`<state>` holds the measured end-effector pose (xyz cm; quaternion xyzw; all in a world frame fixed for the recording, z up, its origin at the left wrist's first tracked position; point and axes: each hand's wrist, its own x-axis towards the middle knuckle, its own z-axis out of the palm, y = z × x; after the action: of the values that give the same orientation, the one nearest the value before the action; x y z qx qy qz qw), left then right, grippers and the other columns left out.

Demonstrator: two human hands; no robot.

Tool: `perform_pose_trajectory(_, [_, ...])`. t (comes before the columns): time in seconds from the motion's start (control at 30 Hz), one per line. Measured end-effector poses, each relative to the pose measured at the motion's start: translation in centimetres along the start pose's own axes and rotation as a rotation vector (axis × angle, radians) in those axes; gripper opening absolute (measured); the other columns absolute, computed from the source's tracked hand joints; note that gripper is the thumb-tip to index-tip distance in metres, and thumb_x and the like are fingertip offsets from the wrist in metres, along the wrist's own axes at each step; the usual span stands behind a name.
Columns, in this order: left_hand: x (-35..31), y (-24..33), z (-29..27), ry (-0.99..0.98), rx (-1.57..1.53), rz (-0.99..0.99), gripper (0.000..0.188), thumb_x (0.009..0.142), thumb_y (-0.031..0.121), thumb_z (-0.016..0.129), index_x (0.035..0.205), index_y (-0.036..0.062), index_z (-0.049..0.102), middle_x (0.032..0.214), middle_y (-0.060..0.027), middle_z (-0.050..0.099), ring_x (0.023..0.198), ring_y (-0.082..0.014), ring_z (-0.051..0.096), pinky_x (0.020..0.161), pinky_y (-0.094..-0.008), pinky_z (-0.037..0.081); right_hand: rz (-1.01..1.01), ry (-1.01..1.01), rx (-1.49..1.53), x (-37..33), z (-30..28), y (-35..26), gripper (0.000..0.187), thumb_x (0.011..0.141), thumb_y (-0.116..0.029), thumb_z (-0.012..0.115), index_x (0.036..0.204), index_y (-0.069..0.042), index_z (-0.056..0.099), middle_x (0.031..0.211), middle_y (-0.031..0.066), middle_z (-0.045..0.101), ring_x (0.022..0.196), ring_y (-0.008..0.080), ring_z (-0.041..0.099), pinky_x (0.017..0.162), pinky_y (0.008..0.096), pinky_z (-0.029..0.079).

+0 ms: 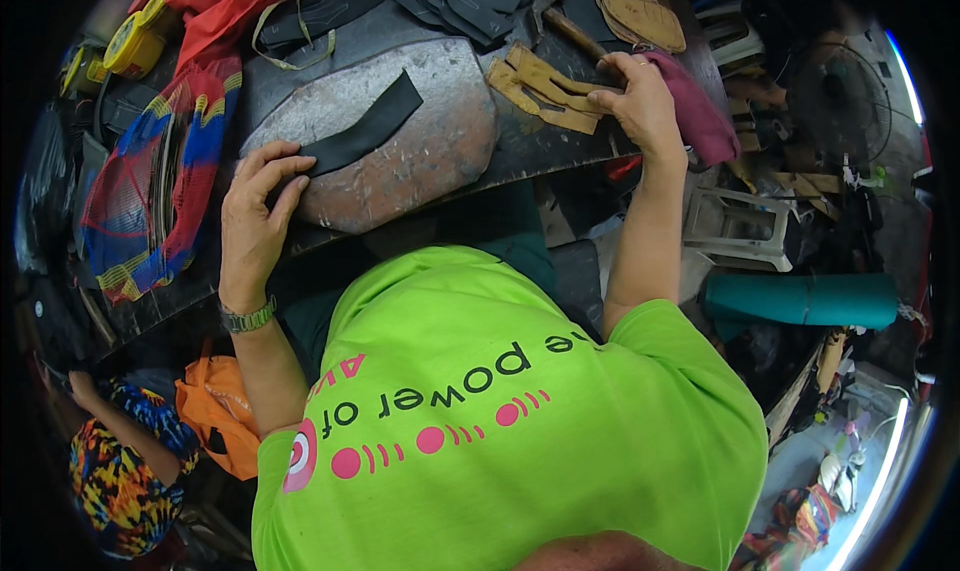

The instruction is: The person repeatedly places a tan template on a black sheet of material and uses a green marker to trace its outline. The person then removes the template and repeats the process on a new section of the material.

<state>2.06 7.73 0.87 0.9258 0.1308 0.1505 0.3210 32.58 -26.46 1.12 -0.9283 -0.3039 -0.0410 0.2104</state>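
Observation:
My left hand [262,196], a metal-banded watch on its wrist, pinches the near-left end of a bent black strip [375,121]. The strip lies across a worn, speckled grey-brown board [430,136] with rounded edges. To the right, my right hand [645,106] has thumb and fingers closed at the right end of a tan cut-out pattern piece [545,76] with long narrow arms. Another tan piece [560,116] partly lies under it. A hammer [572,31] with a wooden handle reaches almost to my right fingers.
Black cut sheets [460,1] are piled at the back, beside rounded tan pieces [645,21]. Maroon cloth [695,111] lies by my right wrist. A red-blue mesh bag [160,186] and yellow tubs [133,46] are left. A stool [740,226] and green roll [800,301] stand right. Another person's sleeve [125,471] shows lower left.

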Motion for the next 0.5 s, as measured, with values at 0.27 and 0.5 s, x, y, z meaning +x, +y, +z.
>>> perform_pose_trajectory(0.27, [0.0,0.0,0.1,0.011,0.005,0.008,0.024,0.088,0.002,0.073,0.111,0.0059,0.077,0.122,-0.0085,0.071,0.117,-0.0282,0.065,0.100,-0.0371,0.050,-0.092,-0.384,0.258,-1.0,0.7,-3.1,0.029,0.081,-0.010,0.079,0.109,-0.002,0.077,0.092,0.0128,0.067,0.088,0.0300,0.066,0.083,0.0378,0.051])
perform_pose_trajectory(0.5, [-0.1,0.0,0.3,0.028,0.006,0.010,0.023,0.088,0.001,0.073,0.110,0.0052,0.077,0.122,-0.0082,0.071,0.116,-0.0286,0.065,0.100,-0.0374,0.050,-0.085,-0.439,0.183,-1.2,0.9,-3.9,0.027,0.080,-0.015,0.081,0.105,-0.004,0.076,0.104,0.0176,0.072,0.098,0.0359,0.069,0.087,0.0428,0.052])
